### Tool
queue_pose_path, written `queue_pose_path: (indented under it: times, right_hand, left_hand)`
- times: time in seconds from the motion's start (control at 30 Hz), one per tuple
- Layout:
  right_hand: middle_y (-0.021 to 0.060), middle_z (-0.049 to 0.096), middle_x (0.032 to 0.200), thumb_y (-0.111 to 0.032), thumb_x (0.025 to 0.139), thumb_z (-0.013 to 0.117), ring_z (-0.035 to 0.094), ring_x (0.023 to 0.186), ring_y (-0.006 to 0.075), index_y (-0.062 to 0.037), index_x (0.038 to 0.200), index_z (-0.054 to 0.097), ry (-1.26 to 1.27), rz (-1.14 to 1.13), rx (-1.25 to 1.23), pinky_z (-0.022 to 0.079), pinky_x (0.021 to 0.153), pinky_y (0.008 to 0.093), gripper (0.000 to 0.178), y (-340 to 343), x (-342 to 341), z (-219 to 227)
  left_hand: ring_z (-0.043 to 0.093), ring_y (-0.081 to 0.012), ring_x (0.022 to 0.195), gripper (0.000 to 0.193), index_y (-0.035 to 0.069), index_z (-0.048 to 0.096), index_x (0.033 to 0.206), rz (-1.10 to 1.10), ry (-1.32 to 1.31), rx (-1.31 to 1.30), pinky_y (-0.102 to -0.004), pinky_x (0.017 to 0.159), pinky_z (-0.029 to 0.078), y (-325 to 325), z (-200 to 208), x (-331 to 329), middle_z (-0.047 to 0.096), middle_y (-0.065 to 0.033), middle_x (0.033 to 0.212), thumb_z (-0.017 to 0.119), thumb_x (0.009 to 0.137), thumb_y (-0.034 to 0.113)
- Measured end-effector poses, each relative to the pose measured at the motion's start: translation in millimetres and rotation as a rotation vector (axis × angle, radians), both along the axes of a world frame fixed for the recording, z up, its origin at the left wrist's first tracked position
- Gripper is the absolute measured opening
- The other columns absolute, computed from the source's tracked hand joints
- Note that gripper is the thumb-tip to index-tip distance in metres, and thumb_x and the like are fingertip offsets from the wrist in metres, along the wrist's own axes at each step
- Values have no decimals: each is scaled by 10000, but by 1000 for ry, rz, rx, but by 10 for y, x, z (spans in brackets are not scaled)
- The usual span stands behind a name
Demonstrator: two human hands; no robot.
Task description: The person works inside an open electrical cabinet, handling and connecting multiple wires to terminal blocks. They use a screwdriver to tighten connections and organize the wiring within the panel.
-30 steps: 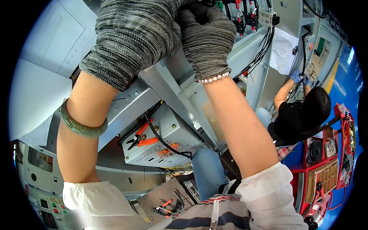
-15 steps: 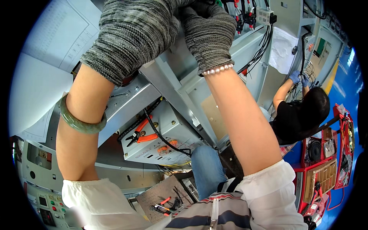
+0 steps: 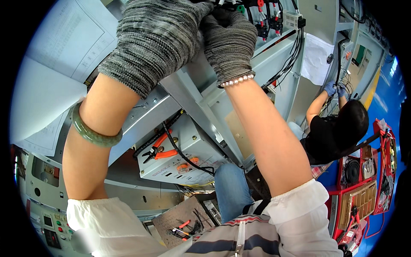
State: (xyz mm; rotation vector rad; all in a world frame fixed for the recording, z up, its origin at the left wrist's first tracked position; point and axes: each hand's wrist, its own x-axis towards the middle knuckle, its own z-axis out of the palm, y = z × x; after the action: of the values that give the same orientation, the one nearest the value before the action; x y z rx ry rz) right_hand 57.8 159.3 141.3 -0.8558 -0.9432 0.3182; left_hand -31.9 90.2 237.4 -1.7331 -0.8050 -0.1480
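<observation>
My left hand point(image 3: 160, 40) and my right hand point(image 3: 229, 45), both in grey-black knitted gloves, meet at the top edge, at a metal cabinet frame point(image 3: 188, 103). The left fingers run out of view, and the right fingers are bent inward and mostly hidden by the glove. What they work on cannot be made out. Just right of my right hand hang black wires with red and white terminals point(image 3: 262, 25). A small white module point(image 3: 292, 20) with black leads sits beyond them.
Orange-handled wire strippers point(image 3: 160, 150) lie on a white box point(image 3: 188, 160) below my arms. Printed sheets point(image 3: 68, 43) stand at left. Tools point(image 3: 184, 229) rest on a board near my knee. Right, a co-worker point(image 3: 338, 128) handles wires beside a red tool cart point(image 3: 359, 192).
My left hand and forearm have shifted slightly right; my right hand has moved a little left. Both hands stay close together at the top edge.
</observation>
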Motion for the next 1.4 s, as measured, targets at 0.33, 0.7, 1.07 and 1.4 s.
queue_pose_path:
  times: [0.33,0.7,1.07,1.4]
  right_hand:
    - [136,723,831,-253,800,756,700,768,216,9,995,700,-14,-39,-30,546,754,339,331,98,-28,-6]
    - [87,712,775,-223,782,782,689,718,182,-23,922,703,-40,-140,31,545,693,323,257,-50,2,-89]
    - [122,717,819,-224,848,728,689,749,179,4,1011,704,-157,-115,152,535,715,300,282,-404,137,-114]
    - [136,713,986,-159,914,612,676,902,215,-10,1116,677,-210,53,270,512,839,322,260,-449,256,-188]
  left_hand:
    - [507,-370,1152,377,118,723,1064,51,-41,-30,-501,1064,321,15,33,95,615,-204,1142,574,745,253]
    - [553,-366,957,240,107,667,913,-268,-99,-72,-477,877,443,-19,51,-18,613,-136,921,654,676,138]
    - [562,-377,958,307,39,594,951,-423,-308,21,-474,882,446,-29,-119,-35,614,-155,919,694,671,117]
    - [556,-377,954,421,14,560,1002,-372,-428,17,-471,892,432,-70,-155,17,619,-162,937,738,650,160]
